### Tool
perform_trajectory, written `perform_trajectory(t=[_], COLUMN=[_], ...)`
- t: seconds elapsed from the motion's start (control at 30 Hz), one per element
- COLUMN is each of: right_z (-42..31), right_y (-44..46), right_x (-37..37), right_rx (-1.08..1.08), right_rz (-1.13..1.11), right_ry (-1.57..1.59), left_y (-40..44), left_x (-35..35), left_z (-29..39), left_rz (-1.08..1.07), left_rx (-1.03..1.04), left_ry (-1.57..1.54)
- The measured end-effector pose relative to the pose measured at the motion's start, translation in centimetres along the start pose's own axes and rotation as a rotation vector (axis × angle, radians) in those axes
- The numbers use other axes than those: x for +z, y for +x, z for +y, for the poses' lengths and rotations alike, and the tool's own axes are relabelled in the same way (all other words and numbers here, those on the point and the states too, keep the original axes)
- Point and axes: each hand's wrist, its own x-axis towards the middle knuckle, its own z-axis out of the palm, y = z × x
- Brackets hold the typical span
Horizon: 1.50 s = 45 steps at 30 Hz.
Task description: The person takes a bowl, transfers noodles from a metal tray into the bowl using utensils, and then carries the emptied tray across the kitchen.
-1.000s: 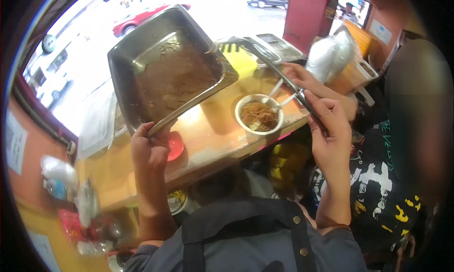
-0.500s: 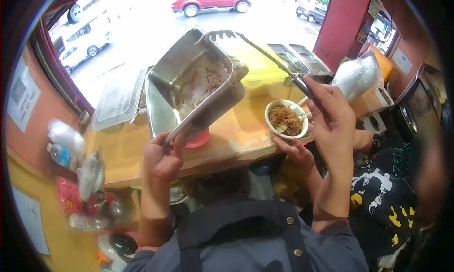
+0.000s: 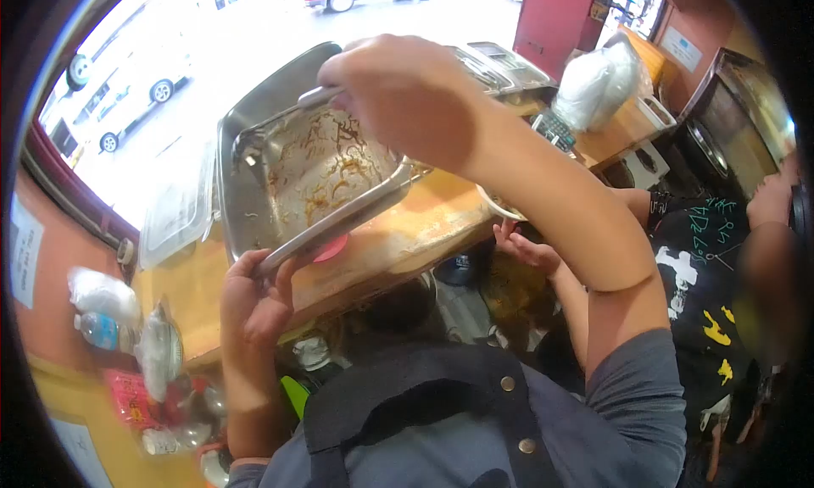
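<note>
A metal pan point(image 3: 309, 166) with brown food residue is tilted above the counter. My left hand point(image 3: 259, 306) grips its near rim, at the lower left corner. Over the pan's upper right side is my right hand point(image 3: 394, 102), fingers curled round a pale grey piece whose rest is hidden. The tongs cannot be made out. Beneath my right forearm, part of a white bowl point(image 3: 498, 205) shows at the counter's edge, close to a co-worker's open hand point(image 3: 530, 249).
The wooden counter point(image 3: 398, 234) carries a clear plastic lid point(image 3: 176, 212) at left, a red dish point(image 3: 331, 248), metal trays point(image 3: 509, 62) and a plastic bag point(image 3: 598, 85) at right. The co-worker in a black printed shirt point(image 3: 691, 276) stands at right.
My right hand has swung left and up from beside the bowl to above the pan. The tongs have gone out of sight. The pan's inside now faces me more, with less residue showing.
</note>
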Motion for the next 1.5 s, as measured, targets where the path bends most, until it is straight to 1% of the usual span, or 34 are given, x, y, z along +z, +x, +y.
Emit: perform_trajectory(t=[0.07, 0.1, 0.17, 0.23, 0.3, 0.4, 0.47, 0.5, 0.57, 0.6, 0.63, 0.7, 0.77, 0.8, 0.83, 0.87, 0.9, 0.93, 1.0, 1.03, 1.1, 1.17, 1.23, 1.27, 1.33, 1.43, 1.5], right_z=[-0.6, -0.4, 0.9, 0.4, 1.3, 3.3, 2.5, 1.3, -0.1, -1.8, -2.5, -3.9, -4.2, -6.3, -7.0, -6.7, -6.1, -6.0, -5.9, -6.0, -6.3, -7.4, -7.9, -7.7, -8.2, -8.3, -8.5], right_y=[0.6, 0.3, -0.5, -0.9, -2.3, -6.6, -9.6, -10.7, -13.0, -13.2, -14.2, -15.7, -18.5, -17.8, -18.0, -19.7, -21.8, -23.2, -25.6, -26.5, -27.3, -26.0, -26.1, -26.6, -26.6, -27.3, -26.1], right_x=[1.1, 1.6, 1.8, -0.6, -2.6, -2.1, -1.5, -1.1, 0.7, 0.8, 1.8, 1.9, 3.9, 2.8, 2.7, 3.1, 3.9, 4.8, 6.3, 7.0, 8.8, 8.4, 9.0, 9.5, 10.8, 13.1, 13.9], right_rx=[0.074, 0.029, -0.083, 0.252, 0.432, 0.781, 0.884, 0.946, 1.010, 1.028, 1.108, 1.193, 1.249, 1.247, 1.322, 1.324, 1.326, 1.349, 1.388, 1.375, 1.342, 1.338, 1.351, 1.393, 1.390, 1.352, 1.324], right_rz=[-0.175, -0.087, 0.087, 0.069, 0.058, 0.026, 0.035, 0.020, -0.034, -0.034, -0.007, 0.034, 0.212, 0.295, 0.381, 0.396, 0.407, 0.439, 0.506, 0.574, 0.688, 0.686, 0.732, 0.764, 0.800, 0.839, 0.853], right_ry=[0.170, 0.244, 0.412, 0.325, 0.432, 0.665, 0.743, 0.768, 0.928, 0.960, 1.106, 1.231, 1.259, 1.152, 1.267, 1.283, 1.299, 1.265, 1.190, 1.140, 1.061, 1.159, 1.167, 1.176, 1.237, 1.354, 1.402], left_y=[-0.8, -1.5, -2.5, -3.9, -5.1, -6.7, -7.6, -7.9, -8.3, -8.0, -7.8, -7.2, -5.0, -3.7, -2.6, -1.3, 0.5, 1.7, 4.6, 5.8, 7.4, 9.4, 9.9, 10.1, 10.4, 7.5, 4.5], left_x=[0.5, 0.5, 1.2, 1.0, -0.1, 0.7, 0.0, -0.3, -0.8, -1.4, -1.5, -0.9, -1.1, -1.2, -0.7, -0.4, -0.8, -0.5, -0.9, -1.2, -2.1, -3.3, -3.0, -3.1, -2.9, -2.3, -1.6], left_z=[-0.1, -0.1, -0.1, 0.0, 0.3, 0.3, 0.8, 1.1, 1.9, 2.3, 2.7, 2.5, 1.5, 0.8, 0.2, -0.6, -1.5, -1.8, -2.4, -2.8, -3.3, -3.6, -4.0, -3.7, -3.1, -0.4, 1.9], left_rz=[-0.043, -0.064, -0.041, -0.014, 0.019, 0.146, 0.188, 0.168, 0.139, 0.151, 0.154, 0.157, 0.194, 0.219, 0.188, 0.157, 0.149, 0.093, 0.076, 0.068, 0.014, -0.024, 0.052, 0.048, 0.022, -0.214, -0.122], left_rx=[-0.070, -0.089, -0.189, -0.208, -0.181, -0.155, -0.146, -0.174, -0.223, -0.257, -0.301, -0.368, -0.346, -0.324, -0.359, -0.394, -0.364, -0.399, -0.398, -0.394, -0.456, -0.456, -0.415, -0.442, -0.510, -0.399, -0.105], left_ry=[-0.011, -0.021, -0.059, -0.062, -0.020, 0.080, 0.125, 0.125, 0.123, 0.131, 0.167, 0.235, 0.383, 0.453, 0.491, 0.528, 0.540, 0.606, 0.644, 0.664, 0.636, 0.645, 0.682, 0.684, 0.696, 0.764, 1.163])
